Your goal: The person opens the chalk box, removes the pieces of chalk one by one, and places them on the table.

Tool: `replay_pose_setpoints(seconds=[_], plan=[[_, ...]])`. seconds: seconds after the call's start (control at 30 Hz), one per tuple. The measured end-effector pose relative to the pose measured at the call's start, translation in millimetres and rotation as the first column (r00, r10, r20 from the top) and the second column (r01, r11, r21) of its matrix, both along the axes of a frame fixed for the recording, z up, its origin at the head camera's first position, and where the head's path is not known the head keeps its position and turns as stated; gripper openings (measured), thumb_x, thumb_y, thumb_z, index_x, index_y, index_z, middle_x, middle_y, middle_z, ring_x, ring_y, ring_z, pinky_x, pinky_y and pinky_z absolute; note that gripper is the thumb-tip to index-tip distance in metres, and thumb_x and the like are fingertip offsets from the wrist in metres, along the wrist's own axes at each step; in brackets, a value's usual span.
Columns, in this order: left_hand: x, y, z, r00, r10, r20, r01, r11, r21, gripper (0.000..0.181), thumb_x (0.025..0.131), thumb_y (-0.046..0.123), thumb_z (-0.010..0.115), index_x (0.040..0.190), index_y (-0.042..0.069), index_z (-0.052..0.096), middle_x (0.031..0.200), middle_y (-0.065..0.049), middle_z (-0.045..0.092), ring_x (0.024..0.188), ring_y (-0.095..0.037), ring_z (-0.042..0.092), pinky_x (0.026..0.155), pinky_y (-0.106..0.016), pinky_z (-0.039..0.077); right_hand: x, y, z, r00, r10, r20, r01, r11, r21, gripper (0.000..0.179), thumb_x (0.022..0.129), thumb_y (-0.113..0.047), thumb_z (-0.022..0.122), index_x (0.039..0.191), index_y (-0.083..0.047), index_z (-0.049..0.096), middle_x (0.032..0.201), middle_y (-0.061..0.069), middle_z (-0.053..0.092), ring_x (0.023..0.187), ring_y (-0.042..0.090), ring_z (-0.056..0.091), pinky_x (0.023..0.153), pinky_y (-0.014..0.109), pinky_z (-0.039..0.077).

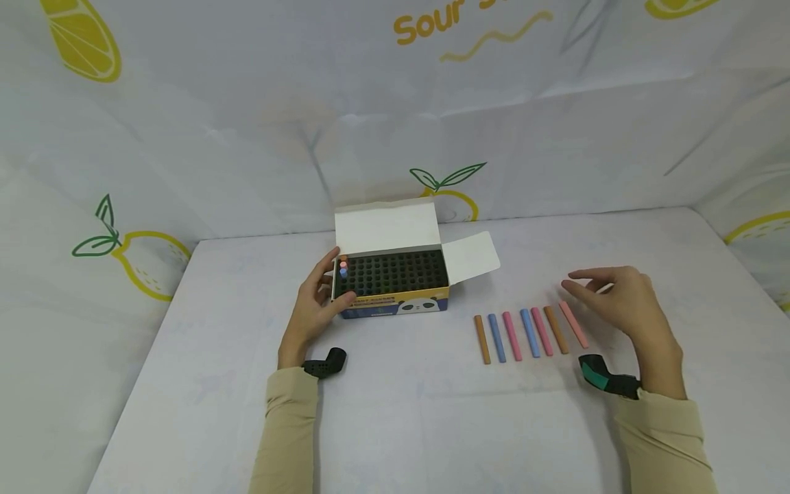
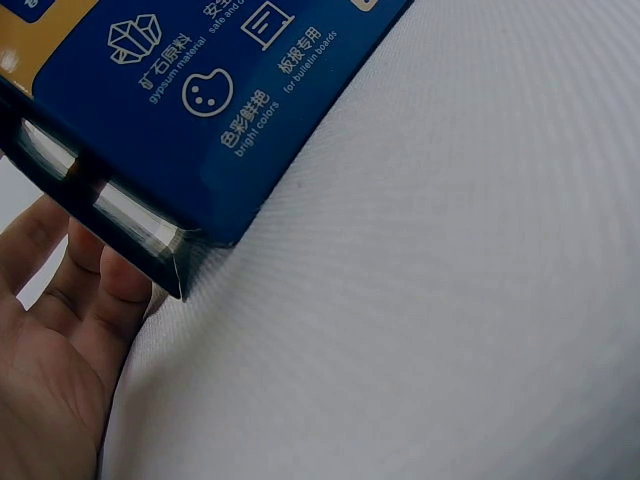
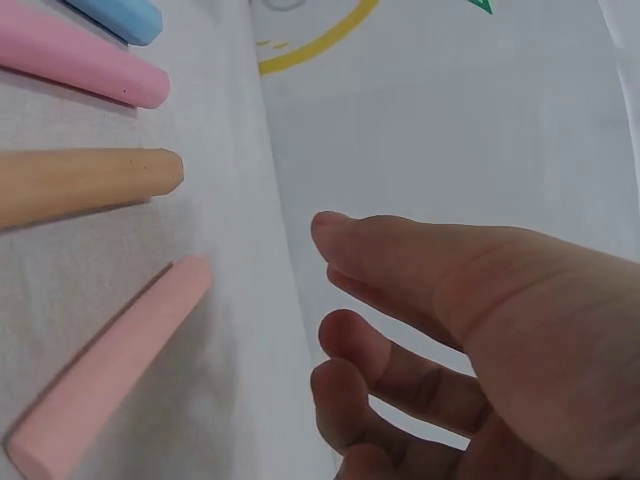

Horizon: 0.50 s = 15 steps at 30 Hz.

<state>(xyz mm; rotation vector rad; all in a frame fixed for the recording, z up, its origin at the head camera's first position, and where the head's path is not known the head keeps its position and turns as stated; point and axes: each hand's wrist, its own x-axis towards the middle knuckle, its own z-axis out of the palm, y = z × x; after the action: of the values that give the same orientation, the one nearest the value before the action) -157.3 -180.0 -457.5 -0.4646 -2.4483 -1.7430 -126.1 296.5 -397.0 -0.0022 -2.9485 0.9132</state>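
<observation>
An open chalk box (image 1: pixel 395 274) stands at the back middle of the table, its black holder full of holes. Three chalk sticks (image 1: pixel 343 265) stand in the leftmost holes. My left hand (image 1: pixel 311 302) grips the left end of the box, thumb along the front and fingers at the side and back. In the left wrist view the blue printed side of the box (image 2: pixel 200 110) shows above my fingers. My right hand (image 1: pixel 620 298), empty with bent fingers and a gap to the thumb, hovers just beyond the light pink chalk stick (image 1: pixel 574 324), the rightmost of a row.
Left of that pink stick lie several more chalk sticks, among them an orange one (image 1: pixel 556 330), a blue one (image 1: pixel 529 333) and a pink one (image 1: pixel 512 336). The box's side flap (image 1: pixel 472 257) sticks out to the right, its lid (image 1: pixel 389 226) upright near the back cloth (image 1: pixel 247 137).
</observation>
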Motion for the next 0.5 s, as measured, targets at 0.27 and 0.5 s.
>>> replay_pose_setpoints(seconds=[0.27,0.5], plan=[[0.4,-0.4,1.2,1.000,0.009,0.014,-0.009,1.000,-0.011,0.080,0.090,0.027,0.075,0.160,0.028,0.037,0.152,-0.011,0.047,0.105,-0.023,0.048,0.080,-0.029,0.041,-2.3,-8.7,5.4,0.981,-0.099,-0.165,0.073,0.985,-0.155,0.034,0.093,-0.027,0.075,0.113,0.000,0.078,0.075,-0.012,0.070,0.064,-0.011,0.052,0.051,0.019,0.042],[0.4,-0.2,0.7,1.000,0.001,0.012,-0.001,1.000,0.003,0.081,0.089,0.031,0.076,0.160,0.026,0.037,0.155,-0.010,0.046,0.106,-0.022,0.048,0.081,-0.026,0.041,-9.4,-38.2,19.9,0.933,-0.260,-0.248,0.143,0.901,-0.409,0.032,0.088,-0.023,0.079,0.111,-0.001,0.079,0.061,-0.026,0.057,0.055,-0.002,0.051,0.046,0.019,0.035]])
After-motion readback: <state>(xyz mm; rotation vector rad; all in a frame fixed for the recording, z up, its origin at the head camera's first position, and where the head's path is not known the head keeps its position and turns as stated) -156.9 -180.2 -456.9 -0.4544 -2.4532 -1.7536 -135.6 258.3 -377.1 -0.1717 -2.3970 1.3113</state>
